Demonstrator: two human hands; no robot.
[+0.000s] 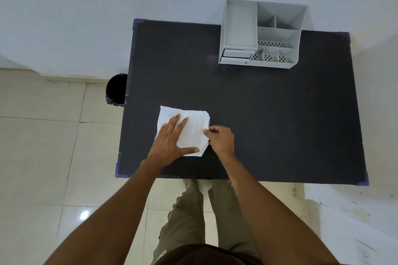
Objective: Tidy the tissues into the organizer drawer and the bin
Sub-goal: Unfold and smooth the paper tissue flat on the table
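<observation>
Left hand (pixel 172 140) lies flat with fingers spread, pressing a white tissue (pixel 193 129) onto the black tabletop (pixel 269 114). Right hand (pixel 220 139) pinches the tissue's right edge. Grey desk organizer (pixel 261 34) stands well beyond the right hand; black bin (pixel 116 89) sits on the floor beyond the left hand.

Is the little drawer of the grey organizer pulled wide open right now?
No, the drawer sits nearly flush at the bottom of the organizer, not pulled out wide.

Soft even light, floor glare, wide-angle distortion
</observation>
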